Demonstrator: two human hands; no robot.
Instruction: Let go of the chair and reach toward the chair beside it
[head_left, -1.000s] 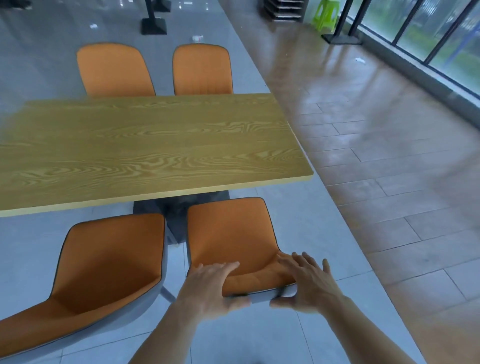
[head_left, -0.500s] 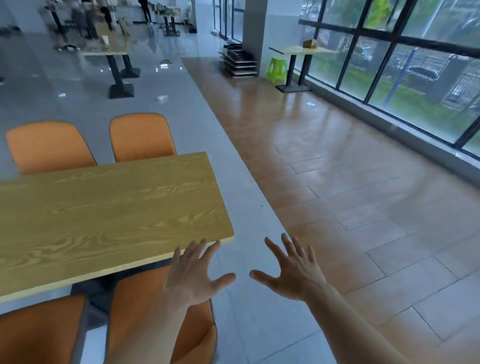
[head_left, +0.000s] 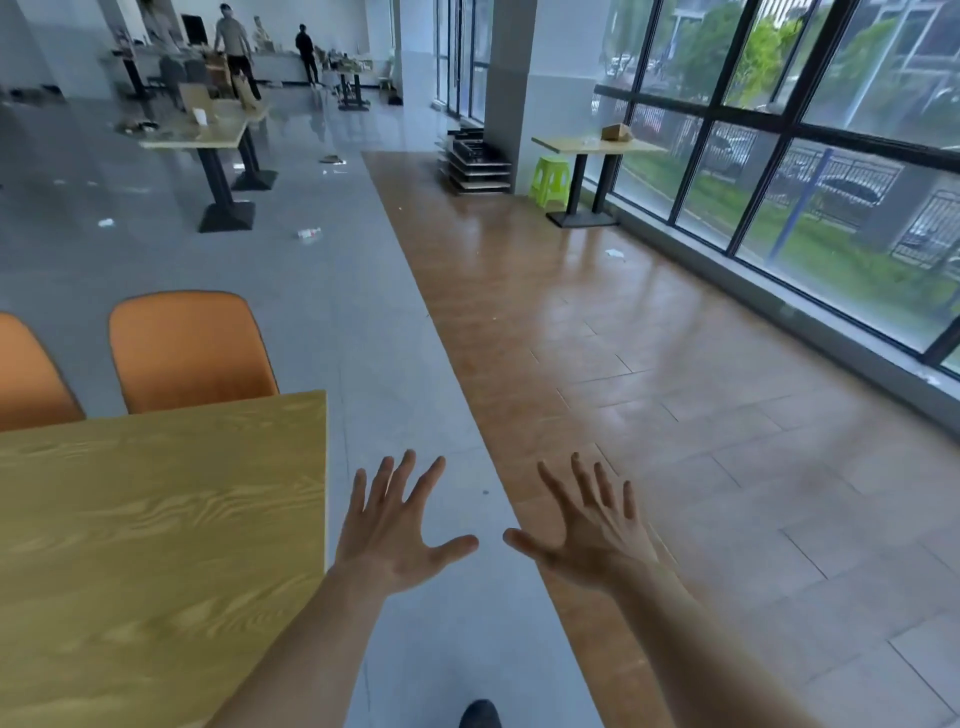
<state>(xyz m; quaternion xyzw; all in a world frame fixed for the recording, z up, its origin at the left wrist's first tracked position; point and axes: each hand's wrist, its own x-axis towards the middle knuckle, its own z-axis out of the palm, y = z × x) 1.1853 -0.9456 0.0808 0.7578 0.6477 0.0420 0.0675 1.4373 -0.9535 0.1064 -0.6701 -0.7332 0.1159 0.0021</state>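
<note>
My left hand (head_left: 395, 530) is raised in the air with its fingers spread wide, holding nothing, just right of the wooden table's (head_left: 156, 545) right edge. My right hand (head_left: 592, 530) is beside it, also spread and empty, above the seam between grey and brown floor tiles. Two orange chairs stand behind the table: one (head_left: 189, 353) in full view, the other (head_left: 26, 374) cut off at the left edge. The chair I touched earlier is out of view.
A second table (head_left: 202, 132) with clutter stands far left on the grey floor. A small table (head_left: 597, 145) and green stool (head_left: 550, 179) sit by the windows. Stacked trays (head_left: 475, 166) lean at a pillar. Two people (head_left: 234, 47) stand at the back. Litter dots the floor.
Both hands left the back of the near orange chair and rose, fingers spreading. My view lifted and swung right, so the near chairs dropped out of sight and the hall came into view.
</note>
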